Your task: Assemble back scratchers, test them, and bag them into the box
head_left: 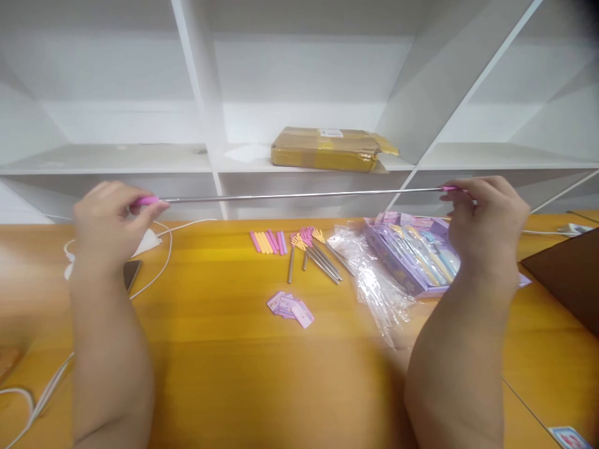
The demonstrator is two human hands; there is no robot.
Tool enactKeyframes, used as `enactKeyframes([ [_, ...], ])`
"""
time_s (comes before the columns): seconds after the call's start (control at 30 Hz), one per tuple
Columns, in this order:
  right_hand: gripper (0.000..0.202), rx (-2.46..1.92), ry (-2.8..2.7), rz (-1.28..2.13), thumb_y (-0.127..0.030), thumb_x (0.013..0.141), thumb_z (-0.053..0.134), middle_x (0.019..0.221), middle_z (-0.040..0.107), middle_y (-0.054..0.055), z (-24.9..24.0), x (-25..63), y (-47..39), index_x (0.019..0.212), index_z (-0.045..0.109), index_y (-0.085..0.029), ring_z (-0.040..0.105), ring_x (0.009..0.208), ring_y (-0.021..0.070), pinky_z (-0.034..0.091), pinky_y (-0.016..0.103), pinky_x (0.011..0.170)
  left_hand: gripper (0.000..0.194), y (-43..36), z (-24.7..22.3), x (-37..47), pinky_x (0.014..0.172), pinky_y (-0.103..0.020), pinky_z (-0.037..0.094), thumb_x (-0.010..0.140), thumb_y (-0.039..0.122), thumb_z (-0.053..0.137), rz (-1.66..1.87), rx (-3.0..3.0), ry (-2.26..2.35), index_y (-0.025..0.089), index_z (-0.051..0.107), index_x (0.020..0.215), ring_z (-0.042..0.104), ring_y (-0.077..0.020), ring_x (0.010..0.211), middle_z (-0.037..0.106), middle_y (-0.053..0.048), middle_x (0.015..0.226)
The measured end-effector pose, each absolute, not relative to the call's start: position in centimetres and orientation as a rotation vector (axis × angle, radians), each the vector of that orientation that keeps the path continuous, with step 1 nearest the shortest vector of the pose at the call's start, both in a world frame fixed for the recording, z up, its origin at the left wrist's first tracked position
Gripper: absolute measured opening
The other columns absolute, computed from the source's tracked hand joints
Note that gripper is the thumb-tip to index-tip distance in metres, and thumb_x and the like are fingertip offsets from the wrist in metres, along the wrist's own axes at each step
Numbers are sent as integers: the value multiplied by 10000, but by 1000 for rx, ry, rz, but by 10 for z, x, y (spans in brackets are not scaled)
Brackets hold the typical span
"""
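Observation:
A telescopic back scratcher point(290, 196), its thin silver rod drawn out long, stretches nearly level above the desk. My left hand point(115, 212) is closed on a pink end of it. At the other end my right hand point(486, 202) pinches another pink part, mostly hidden by the fingers. Below lie several shorter back scratchers point(322, 262) with yellow or pink hand-shaped heads. Beside them is a row of pink, yellow and purple tubes point(268, 242). Small purple-and-white cards point(290, 308) lie loosely piled nearer to me.
Clear plastic bags point(377, 280) lie against a purple box point(393, 265) of wrapped items at right. A taped carton point(327, 149) sits on the white shelf behind. White cables point(171, 249) and a dark phone point(132, 274) are at left; a brown cardboard flap point(566, 274) juts in at right.

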State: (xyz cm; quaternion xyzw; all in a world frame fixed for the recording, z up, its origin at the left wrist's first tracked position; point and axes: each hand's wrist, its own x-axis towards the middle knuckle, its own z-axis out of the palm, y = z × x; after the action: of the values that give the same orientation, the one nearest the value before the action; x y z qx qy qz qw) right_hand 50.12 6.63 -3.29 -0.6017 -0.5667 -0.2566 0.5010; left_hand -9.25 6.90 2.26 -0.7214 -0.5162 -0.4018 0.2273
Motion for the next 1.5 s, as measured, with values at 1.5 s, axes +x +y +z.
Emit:
enactKeyframes([
  [1.5, 297, -1314, -1527, -735, -212, 987, 501, 1026, 762, 87, -18, 493, 50, 1031, 795, -223, 701, 830, 179, 535, 299, 761, 250, 52, 31, -102, 660, -303, 325, 971, 463, 602, -904, -1989, -1443, 243, 664, 867, 598, -186, 814, 682, 8, 808],
])
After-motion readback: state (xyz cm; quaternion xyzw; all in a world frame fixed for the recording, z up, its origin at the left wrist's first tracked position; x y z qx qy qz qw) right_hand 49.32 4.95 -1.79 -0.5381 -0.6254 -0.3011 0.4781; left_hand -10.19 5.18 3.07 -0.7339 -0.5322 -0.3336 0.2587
